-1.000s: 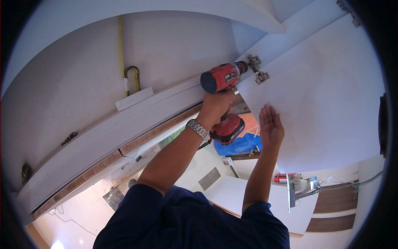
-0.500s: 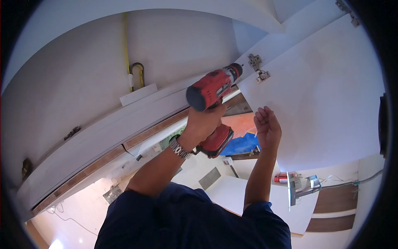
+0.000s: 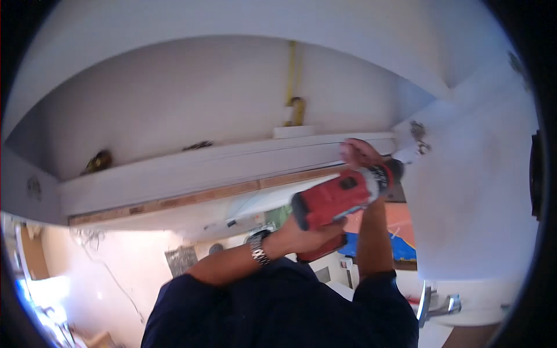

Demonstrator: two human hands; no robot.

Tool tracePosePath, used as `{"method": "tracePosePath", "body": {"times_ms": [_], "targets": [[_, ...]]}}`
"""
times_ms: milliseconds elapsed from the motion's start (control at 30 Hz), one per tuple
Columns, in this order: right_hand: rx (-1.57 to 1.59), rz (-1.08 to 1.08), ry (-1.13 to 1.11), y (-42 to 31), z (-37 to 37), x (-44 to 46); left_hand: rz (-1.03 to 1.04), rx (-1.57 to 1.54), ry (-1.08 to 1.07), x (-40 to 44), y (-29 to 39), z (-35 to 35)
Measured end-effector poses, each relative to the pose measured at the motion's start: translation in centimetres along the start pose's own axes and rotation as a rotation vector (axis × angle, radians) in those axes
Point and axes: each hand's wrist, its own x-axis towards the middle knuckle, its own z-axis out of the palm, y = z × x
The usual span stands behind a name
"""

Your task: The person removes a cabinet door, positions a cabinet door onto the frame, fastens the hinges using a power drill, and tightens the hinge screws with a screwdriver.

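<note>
Using the drill [image 3: 333,200] as landmark. Edges first: the white ledge [image 3: 232,168] runs across beyond the drill, with a brown strip [image 3: 255,184] along its lower edge. The white door [image 3: 476,203] closes off your right side, its near edge just past the drill's nose. The metal hinge [image 3: 420,139] sits above and just right of that nose, so it's tight there. Most open room is left of the drill, below the ledge. The yellow band [image 3: 290,75] and the white block [image 3: 293,132] at its foot are above the drill, well clear of it.

Versus half a second ago: your view has swung left and the ledge looks flatter. The drill's nose has dropped below the hinge; it was level with it. Your right hand was low and apart from the drill, now it's up at the drill's front.

Your left hand [image 3: 313,235], watch [image 3: 259,248] on the wrist, is clamped round the drill's grip; the body lies above that hand, nose pointing right. Your right hand [image 3: 358,152] is on the drill's far side, near the nose. Blurred: can't tell if it touches, or how far its fingers are apart.
</note>
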Motion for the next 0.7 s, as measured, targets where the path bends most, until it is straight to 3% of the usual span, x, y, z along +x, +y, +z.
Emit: {"method": "tracePosePath", "body": {"times_ms": [33,67,133,200,233,367,600,700], "targets": [[-0.031,-0.056,-0.040,0.0,-0.1,0.5,0.157,0.164,0.022,0.0,-0.2,-0.5],[-0.284,-0.095,0.232,0.4,2.7,0.4,0.177,0.144,0.017,0.3,-0.1,-1.1],[-0.166,-0.196,0.366,1.4,3.2,0.2,-0.009,-0.029,-0.016,1.0,0.6,-1.6],[-0.440,-0.227,0.530,0.2,2.5,-1.1,-0.450,-0.293,-0.060,1.9,1.6,-1.7],[-0.265,-0.121,0.643,0.9,1.6,-1.6,-0.420,-0.306,-0.068,2.6,1.3,-1.3],[-0.053,-0.078,0.794,-1.0,-0.8,-4.7,-0.432,-0.363,-0.064,6.0,0.3,0.6],[-0.088,-0.055,1.006,-3.5,-5.1,-11.4,-0.497,-0.435,-0.117,12.0,-3.4,7.3],[-0.080,-0.061,1.072,-4.3,-5.6,-13.5,-0.534,-0.615,-0.034,14.6,-4.5,10.0]]}}
